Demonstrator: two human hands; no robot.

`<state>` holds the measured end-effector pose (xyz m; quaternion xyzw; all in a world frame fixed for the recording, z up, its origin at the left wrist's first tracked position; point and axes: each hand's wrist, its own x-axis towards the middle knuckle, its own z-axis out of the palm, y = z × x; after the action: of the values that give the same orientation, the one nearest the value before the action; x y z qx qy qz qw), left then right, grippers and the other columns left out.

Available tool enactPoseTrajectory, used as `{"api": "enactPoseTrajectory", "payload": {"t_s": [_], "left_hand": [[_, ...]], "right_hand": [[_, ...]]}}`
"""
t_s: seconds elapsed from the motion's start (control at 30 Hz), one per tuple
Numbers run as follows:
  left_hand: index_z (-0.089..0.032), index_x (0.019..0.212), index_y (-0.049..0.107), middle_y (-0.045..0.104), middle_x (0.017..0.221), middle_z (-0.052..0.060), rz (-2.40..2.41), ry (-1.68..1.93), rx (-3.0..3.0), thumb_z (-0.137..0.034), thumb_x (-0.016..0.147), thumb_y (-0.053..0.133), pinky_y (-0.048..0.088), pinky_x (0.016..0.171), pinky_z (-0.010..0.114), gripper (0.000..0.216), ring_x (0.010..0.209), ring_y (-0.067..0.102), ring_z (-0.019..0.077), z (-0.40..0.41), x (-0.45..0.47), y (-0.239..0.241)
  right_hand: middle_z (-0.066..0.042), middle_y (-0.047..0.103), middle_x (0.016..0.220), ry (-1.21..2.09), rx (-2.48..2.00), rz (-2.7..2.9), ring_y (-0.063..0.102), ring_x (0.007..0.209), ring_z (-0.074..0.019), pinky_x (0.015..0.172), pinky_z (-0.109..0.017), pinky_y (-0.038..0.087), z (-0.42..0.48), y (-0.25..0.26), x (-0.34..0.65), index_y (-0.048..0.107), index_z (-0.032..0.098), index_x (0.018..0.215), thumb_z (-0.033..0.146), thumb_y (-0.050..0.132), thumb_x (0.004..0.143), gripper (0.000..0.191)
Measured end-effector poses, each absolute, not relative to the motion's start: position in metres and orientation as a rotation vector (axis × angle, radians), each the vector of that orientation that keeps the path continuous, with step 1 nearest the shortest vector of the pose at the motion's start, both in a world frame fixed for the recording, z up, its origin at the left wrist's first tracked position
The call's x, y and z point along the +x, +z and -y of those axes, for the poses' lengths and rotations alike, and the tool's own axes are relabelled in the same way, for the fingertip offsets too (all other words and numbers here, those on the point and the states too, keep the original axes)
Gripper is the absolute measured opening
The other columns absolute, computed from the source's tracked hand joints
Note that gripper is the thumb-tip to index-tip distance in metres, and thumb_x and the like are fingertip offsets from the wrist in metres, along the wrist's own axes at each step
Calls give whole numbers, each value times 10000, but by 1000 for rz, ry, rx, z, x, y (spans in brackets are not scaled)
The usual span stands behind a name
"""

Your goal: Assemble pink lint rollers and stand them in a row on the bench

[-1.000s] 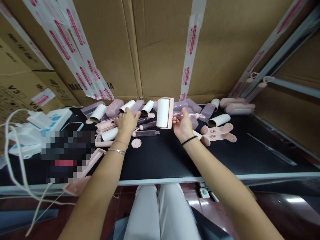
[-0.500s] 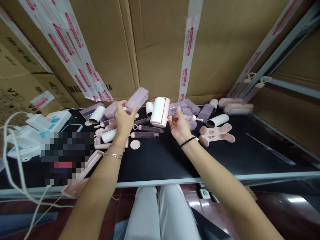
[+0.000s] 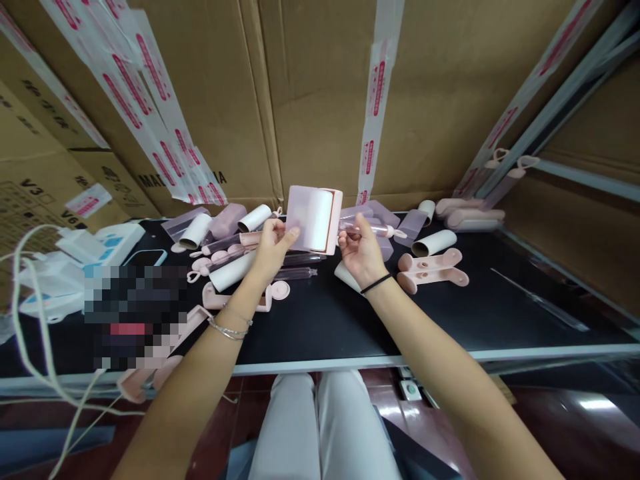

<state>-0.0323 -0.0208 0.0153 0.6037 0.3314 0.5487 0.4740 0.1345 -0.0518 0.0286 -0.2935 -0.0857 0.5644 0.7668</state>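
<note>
My right hand [image 3: 361,252] is closed on the pink handle [image 3: 376,230] of a lint roller, whose white roll [image 3: 324,220] is raised above the black table [image 3: 325,320]. My left hand [image 3: 273,248] pinches a translucent pink cover [image 3: 301,208] and holds it against the left side of the roll. Both hands meet at the middle of the table, just in front of a heap of loose parts.
White rolls [image 3: 196,231], pink covers [image 3: 227,220], clear tubes [image 3: 295,273], a round pink cap [image 3: 281,289] and two pink handle pieces [image 3: 434,269] lie scattered on the table. Taped cardboard boxes [image 3: 320,100] stand behind. White bags and cords [image 3: 45,280] lie left. A metal rail [image 3: 540,300] lies right.
My left hand reached into the heap, lifted a translucent pink cover and brought it right, up against the roll. My right hand raised the roller slightly.
</note>
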Motion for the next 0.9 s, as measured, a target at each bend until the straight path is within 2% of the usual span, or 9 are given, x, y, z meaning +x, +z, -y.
{"api": "enactPoseTrajectory", "payload": {"t_s": [0.13, 0.27, 0.4, 0.73, 0.9], "left_hand": [[-230, 1189, 329, 611, 1026, 54, -712, 1252, 1517, -454, 720, 691, 498, 883, 388, 634, 967, 616, 193, 25, -32, 17], [-224, 1353, 242, 573, 1215, 124, -660, 1203, 1626, -454, 783, 640, 471, 960, 428, 732, 1133, 572, 242, 31, -32, 19], [-248, 1357, 201, 559, 1242, 129, -662, 1203, 1686, -465, 775, 656, 495, 938, 426, 770, 1164, 562, 259, 31, -34, 19], [-262, 1210, 224, 537, 1225, 122, -671, 1172, 1634, -429, 679, 757, 530, 874, 478, 770, 987, 651, 234, 30, -37, 18], [-255, 1165, 244, 472, 1312, 148, -689, 1147, 1713, -365, 693, 756, 501, 931, 512, 705, 1121, 592, 266, 35, -37, 14]], "right_hand": [[95, 495, 463, 1206, -650, 259, 516, 402, -44, 363, -131, 412, 53, 30, 135, 462, 190, 632, 346, 771, 683, 350], [93, 499, 466, 1165, -644, 310, 504, 394, -50, 345, -145, 375, 52, 29, 137, 454, 188, 638, 344, 785, 650, 367], [81, 536, 503, 1143, -639, 383, 519, 418, -53, 366, -150, 378, 53, 29, 140, 481, 182, 668, 322, 785, 637, 336], [70, 548, 509, 1132, -619, 525, 522, 440, -58, 401, -164, 399, 52, 29, 144, 504, 184, 664, 329, 793, 613, 327], [70, 578, 550, 1150, -571, 691, 520, 443, -68, 400, -187, 396, 54, 28, 140, 483, 204, 674, 347, 807, 589, 364]]}}
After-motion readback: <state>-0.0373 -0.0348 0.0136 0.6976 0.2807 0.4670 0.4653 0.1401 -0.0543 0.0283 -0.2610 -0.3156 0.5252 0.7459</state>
